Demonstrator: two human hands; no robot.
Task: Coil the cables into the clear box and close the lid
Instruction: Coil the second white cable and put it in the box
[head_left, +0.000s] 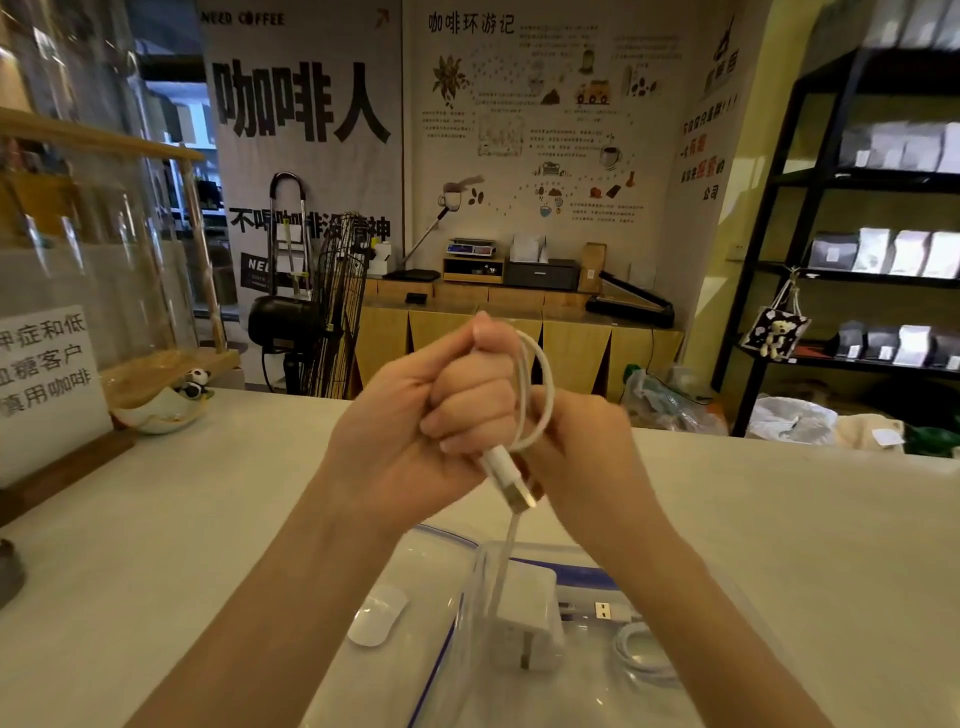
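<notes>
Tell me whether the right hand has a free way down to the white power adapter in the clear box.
Probably not yet. The right hand and left hand are both closed on the white cable. The white power adapter lies below in the open clear box, uncovered.

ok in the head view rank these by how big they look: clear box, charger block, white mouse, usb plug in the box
Largest to smallest:
1. clear box
2. charger block
3. white mouse, close to the block in apparent size and partly hidden by the left arm, so this pair is unsure
4. usb plug

Left grip (415, 410) fisted, raised against curled right grip (576, 441).
</notes>
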